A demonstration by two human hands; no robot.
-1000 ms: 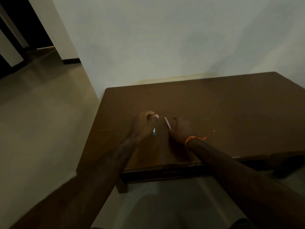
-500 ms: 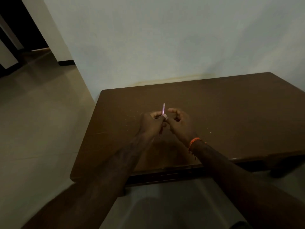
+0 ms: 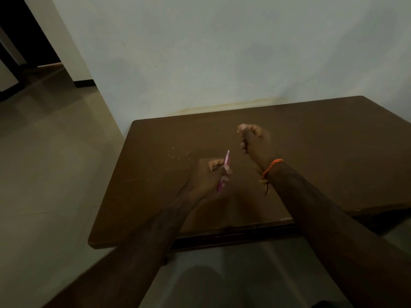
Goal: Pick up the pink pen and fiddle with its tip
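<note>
Left hand: the left hand (image 3: pixel 205 176) is held above the near-left part of the table, fingers curled, pinching a thin pink stick-shaped object (image 3: pixel 224 172) between thumb and fingers.
Pink stick: it stands nearly upright, leaning slightly right; its upper end rises above the fingers and its lower end shows below them, clear of the tabletop.
Right hand: the right hand (image 3: pixel 252 141) is raised farther back and to the right, apart from the left; its fingers are curled, blurred, and whether they hold anything I cannot tell.
Wrist: an orange thread band (image 3: pixel 271 166) circles the right wrist, one loose end hanging down.
Table: a dark brown wooden table (image 3: pixel 322 152) set against a pale wall (image 3: pixel 222 52).
Tabletop: pale specks (image 3: pixel 178 156) lie scattered just left of the left hand.
</note>
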